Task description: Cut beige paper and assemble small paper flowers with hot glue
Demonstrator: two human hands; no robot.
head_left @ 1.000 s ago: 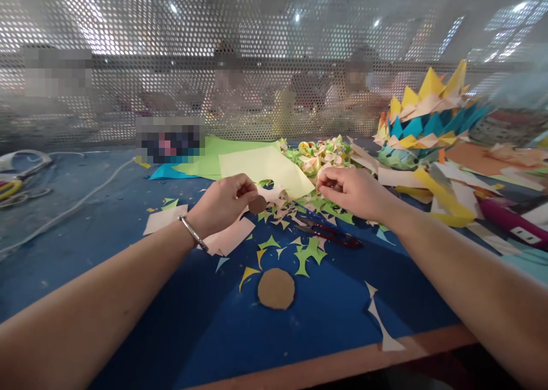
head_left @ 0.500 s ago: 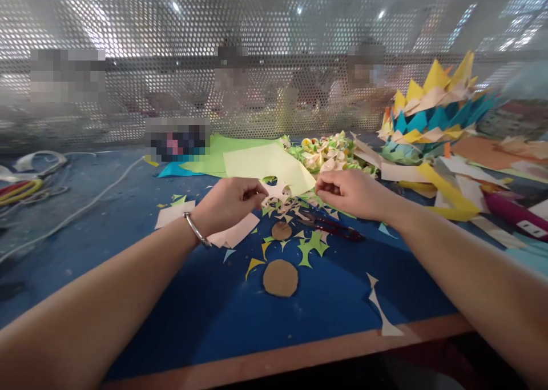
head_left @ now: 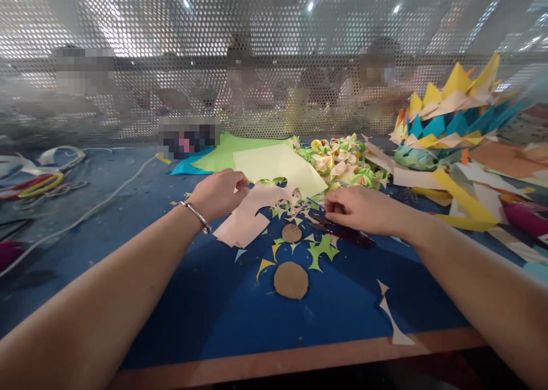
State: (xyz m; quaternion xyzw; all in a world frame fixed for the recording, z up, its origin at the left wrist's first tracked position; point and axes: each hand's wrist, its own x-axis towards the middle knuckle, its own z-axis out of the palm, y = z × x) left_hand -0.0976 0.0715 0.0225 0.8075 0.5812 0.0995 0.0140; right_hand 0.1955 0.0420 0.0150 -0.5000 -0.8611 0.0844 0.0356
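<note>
Pale pink sheet, cut ragged along its far edge, lifted off the blue counter and pinched at its far corner in the grip of the left hand; a second ago that same grip pinching only a small brown disc. Small brown disc now lying loose just beside the pink sheet, on its right. Likely meaning: disc cut and set aside, fresh paper taken up. Right of the pink sheet, right hand lowered since a second ago, fingers curled down onto the red-handled scissors; closed around the handles or merely resting on them, cannot tell. Nearer than the pink sheet, a larger brown disc among green and yellow scraps. Beyond the pink sheet, a pale yellow sheet and a heap of crumpled paper flowers. No box, tray or other container visible.
</note>
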